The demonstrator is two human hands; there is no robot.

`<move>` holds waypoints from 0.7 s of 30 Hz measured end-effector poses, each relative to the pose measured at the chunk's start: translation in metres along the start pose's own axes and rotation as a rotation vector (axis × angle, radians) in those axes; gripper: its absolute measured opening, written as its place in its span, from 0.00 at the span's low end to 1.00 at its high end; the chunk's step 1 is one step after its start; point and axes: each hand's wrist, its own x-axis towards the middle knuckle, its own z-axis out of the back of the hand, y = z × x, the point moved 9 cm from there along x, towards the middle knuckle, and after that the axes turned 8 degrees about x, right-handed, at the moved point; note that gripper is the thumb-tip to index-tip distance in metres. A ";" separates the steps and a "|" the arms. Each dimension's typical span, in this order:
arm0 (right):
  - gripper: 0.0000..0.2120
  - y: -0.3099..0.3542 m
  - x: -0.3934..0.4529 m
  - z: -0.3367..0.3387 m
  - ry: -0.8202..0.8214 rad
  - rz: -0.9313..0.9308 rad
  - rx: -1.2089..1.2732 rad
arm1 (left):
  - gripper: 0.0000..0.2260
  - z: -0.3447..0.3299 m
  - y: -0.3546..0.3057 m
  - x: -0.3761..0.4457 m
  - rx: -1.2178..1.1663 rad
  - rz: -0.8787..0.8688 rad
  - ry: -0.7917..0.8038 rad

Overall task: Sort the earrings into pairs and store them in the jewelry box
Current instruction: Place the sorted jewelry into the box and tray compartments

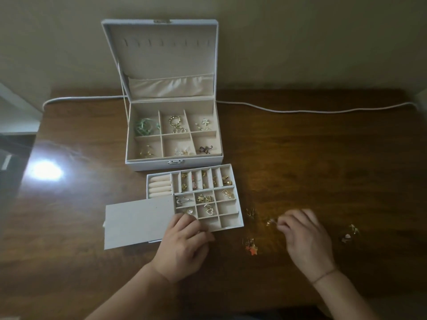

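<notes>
While right hand (302, 236) pinches gold earring (270, 222) | left hand (184, 243) curled on tray (238, 204) | wooden table (323, 158), beige wall (300, 42)

We see a dark brown wooden table (323, 158) filling the lower two thirds of the frame. At upper centre stands an open pale grey jewelry box (173, 161), and just below it a pale grey divided tray (240, 218) (a flat grey lid (138, 222) overlaps its lower left). A white cord (300, 110) runs along the far edge. Small loose gold earrings (250, 244) lie scattered at lower right. A bright light glare (46, 172) sits at left.
</notes>
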 end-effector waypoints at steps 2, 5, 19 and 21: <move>0.03 0.033 0.021 -0.004 0.008 0.050 0.142 | 0.06 0.002 0.007 0.002 0.007 0.034 -0.030; 0.02 0.074 0.047 -0.017 0.035 0.129 0.301 | 0.04 0.004 0.015 0.004 0.039 0.081 -0.040; 0.05 0.090 0.060 -0.044 0.058 0.271 -0.025 | 0.04 -0.003 0.020 0.015 0.073 0.176 -0.051; 0.06 0.087 0.059 -0.040 0.045 0.237 -0.008 | 0.07 -0.008 0.023 0.019 0.086 0.215 -0.007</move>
